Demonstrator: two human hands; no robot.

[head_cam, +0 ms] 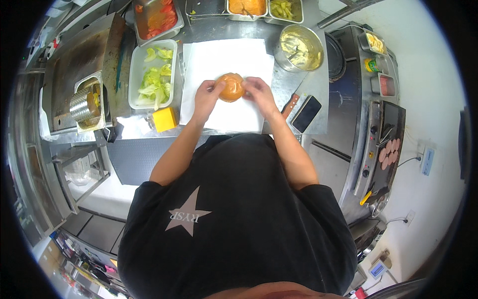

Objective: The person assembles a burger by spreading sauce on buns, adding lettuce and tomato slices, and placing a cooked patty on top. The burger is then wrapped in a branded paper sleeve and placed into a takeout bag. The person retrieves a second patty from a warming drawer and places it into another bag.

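A glossy golden-brown burger bun is held between my two hands, above stacked sheets of white paper. My left hand grips its left side, with the thumb on the edge of the top. On the opposite side, the fingers of my right hand press against the rim. Whatever lies under the bun's crown is hidden from above. To the right of the paper are a wooden-handled knife and a dark smartphone. A block of yellow cheese slices lies near my left forearm.
A plastic tub of lettuce stands left of the paper, with a steel pan of tomato slices behind it. At right is a steel pot of creamy mixture. Pickle slices fill a back pan. A griddle with patties stands far right.
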